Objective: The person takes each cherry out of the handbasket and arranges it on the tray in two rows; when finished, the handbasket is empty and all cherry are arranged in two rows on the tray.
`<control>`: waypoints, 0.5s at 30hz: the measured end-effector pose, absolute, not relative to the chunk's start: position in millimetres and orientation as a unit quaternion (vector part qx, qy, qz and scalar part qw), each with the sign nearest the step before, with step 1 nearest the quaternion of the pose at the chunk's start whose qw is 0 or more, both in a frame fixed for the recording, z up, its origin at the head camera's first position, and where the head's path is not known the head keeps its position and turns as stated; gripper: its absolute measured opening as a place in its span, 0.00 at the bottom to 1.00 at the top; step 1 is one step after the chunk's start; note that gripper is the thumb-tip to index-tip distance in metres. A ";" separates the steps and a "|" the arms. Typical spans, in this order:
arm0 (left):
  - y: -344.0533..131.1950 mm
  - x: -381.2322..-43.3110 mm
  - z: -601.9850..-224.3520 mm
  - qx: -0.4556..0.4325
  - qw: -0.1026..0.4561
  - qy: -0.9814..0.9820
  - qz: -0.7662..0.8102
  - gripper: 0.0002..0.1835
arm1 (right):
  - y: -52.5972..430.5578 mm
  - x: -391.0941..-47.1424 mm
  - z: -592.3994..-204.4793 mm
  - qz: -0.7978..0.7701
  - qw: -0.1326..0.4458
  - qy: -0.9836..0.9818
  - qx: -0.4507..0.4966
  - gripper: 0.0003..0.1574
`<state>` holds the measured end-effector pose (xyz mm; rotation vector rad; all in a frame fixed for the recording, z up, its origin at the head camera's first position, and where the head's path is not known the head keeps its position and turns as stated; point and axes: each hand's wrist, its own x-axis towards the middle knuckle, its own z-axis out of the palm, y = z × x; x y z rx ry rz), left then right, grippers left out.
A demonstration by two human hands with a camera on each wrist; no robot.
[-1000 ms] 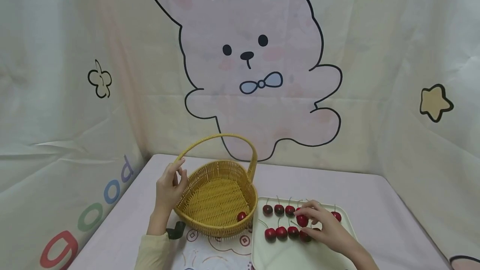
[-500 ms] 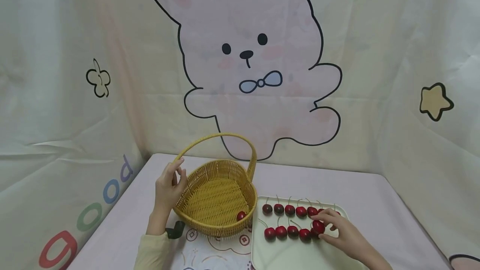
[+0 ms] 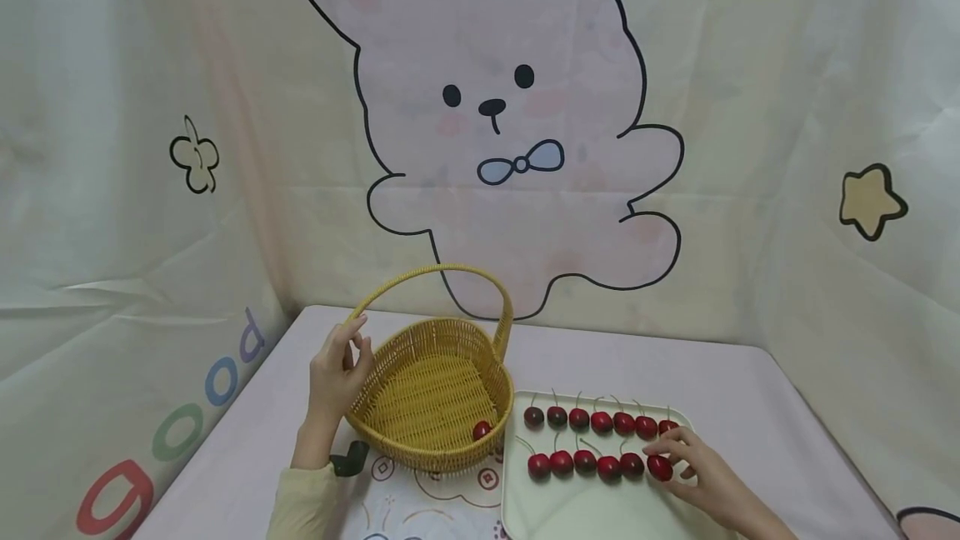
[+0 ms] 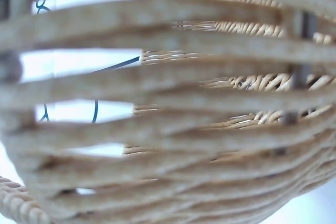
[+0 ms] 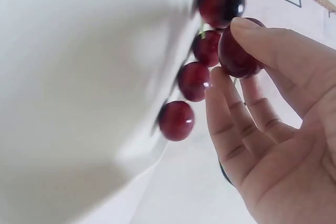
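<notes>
A yellow woven basket point(image 3: 435, 458) with a tall arched handle stands left of a pale tray point(image 3: 570, 515). My left hand point(image 3: 337, 377) holds the basket at its left side, where the handle meets the rim; wicker strands point(image 4: 173, 124) fill the left wrist view. One red cherry point(image 3: 482, 431) lies inside the basket. On the tray, several cherries with stems form a back row point(image 3: 602, 422) and a front row point(image 3: 584, 462). My right hand point(image 3: 701, 473) pinches a cherry point(image 5: 239, 51) between thumb and fingers, at the right end of the front row.
A cloth with printed drawings point(image 3: 431, 515) lies in front of the basket. A small black object point(image 3: 351, 458) shows beside the left wrist. Behind the table point(image 3: 675, 348) hangs a curtain with a large rabbit point(image 3: 510, 215) printed on it.
My right hand has carried the pinched cherry right and toward the front, from between the rows to the front row's right end. My left hand and the basket have stayed in place.
</notes>
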<state>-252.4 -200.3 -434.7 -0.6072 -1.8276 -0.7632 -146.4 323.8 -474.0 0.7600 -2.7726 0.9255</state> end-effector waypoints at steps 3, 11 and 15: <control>-200.2 -252.5 -434.9 -0.253 0.511 -0.759 -0.315 0.18 | 327.5 -148.1 -477.0 0.303 0.045 -0.917 0.257 0.25; -201.0 -252.8 -434.9 -0.251 0.511 -0.758 -0.319 0.18 | 330.2 -149.1 -480.0 0.309 0.000 -0.923 0.231 0.24; -200.9 -253.6 -435.6 -0.250 0.510 -0.759 -0.318 0.18 | 329.1 -149.6 -479.9 0.319 -0.037 -0.923 0.211 0.23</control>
